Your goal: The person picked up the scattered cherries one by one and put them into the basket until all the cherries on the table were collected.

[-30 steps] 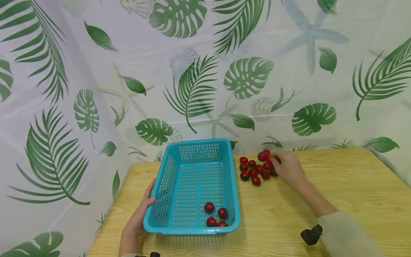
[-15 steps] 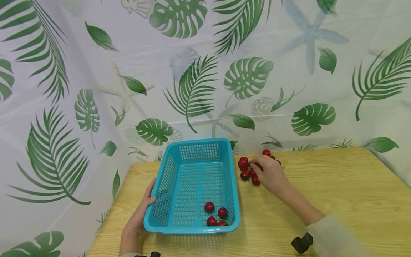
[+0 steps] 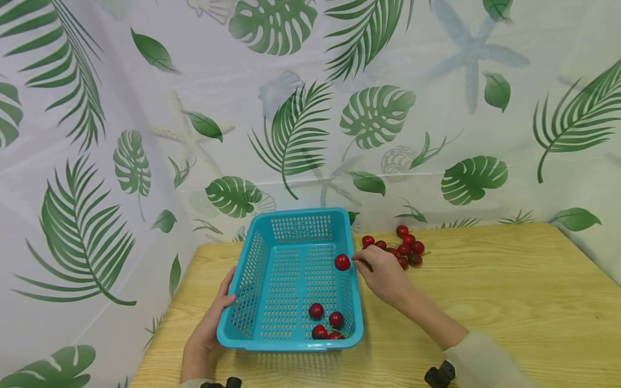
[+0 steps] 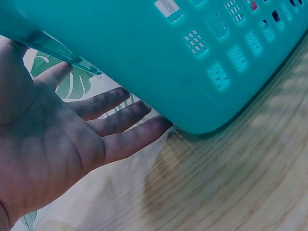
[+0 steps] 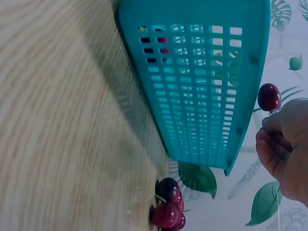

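The right hand [image 3: 385, 274] pinches a cherry [image 3: 342, 262] by its stem [image 5: 270, 113], centre-right. The left hand [image 3: 212, 318], spread, touches the basket [image 3: 286, 345], lower left.

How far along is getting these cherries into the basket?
Early on, it seems. Done: four cherries visible in the near right corner of the turquoise plastic basket. In hand: the right hand pinches another cherry by its stem above the right side; the left hand touches the left side. Remaining: the larger cherry cluster on the wooden table.
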Action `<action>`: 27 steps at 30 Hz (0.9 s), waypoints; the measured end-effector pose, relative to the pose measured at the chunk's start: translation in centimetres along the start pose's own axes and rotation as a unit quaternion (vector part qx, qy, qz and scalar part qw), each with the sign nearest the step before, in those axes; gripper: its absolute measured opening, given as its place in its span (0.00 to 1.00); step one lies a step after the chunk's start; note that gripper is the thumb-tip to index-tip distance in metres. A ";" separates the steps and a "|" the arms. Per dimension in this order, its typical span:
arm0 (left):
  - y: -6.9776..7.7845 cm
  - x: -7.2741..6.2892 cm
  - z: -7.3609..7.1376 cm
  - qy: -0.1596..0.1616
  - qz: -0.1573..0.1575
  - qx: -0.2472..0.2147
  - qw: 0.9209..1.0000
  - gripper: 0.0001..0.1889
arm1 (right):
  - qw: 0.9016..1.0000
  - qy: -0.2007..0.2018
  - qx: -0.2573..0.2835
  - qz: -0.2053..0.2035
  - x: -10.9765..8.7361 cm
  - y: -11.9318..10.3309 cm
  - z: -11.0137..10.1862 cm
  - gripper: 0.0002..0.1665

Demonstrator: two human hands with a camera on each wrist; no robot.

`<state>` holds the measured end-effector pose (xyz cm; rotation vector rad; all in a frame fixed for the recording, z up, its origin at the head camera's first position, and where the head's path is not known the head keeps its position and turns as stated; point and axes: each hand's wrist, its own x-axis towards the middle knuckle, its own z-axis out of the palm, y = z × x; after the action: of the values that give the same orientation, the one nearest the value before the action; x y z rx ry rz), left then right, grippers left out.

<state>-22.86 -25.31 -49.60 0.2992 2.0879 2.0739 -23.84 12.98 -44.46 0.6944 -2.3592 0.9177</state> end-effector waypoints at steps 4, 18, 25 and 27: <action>0.0 0.3 0.0 0.004 0.008 0.003 1.000 0.41 | 1.000 -0.018 0.006 0.005 0.3 -1.0 0.6 0.05; 0.0 0.2 -0.1 -0.004 0.014 0.011 1.000 0.42 | 0.998 -0.056 -0.008 -0.011 0.7 -3.1 2.4 0.04; 0.2 -0.4 -0.2 0.004 -0.017 -0.013 1.000 0.39 | 0.995 -0.092 -0.026 -0.027 1.1 -4.1 2.9 0.04; 0.2 -0.7 -0.2 0.003 -0.027 -0.023 0.999 0.38 | 0.994 -0.096 -0.030 -0.033 1.1 -4.2 3.2 0.04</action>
<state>-22.22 -25.69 -49.43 0.2284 2.0256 2.0908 -22.88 7.71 -43.93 0.8642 -2.5035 0.7793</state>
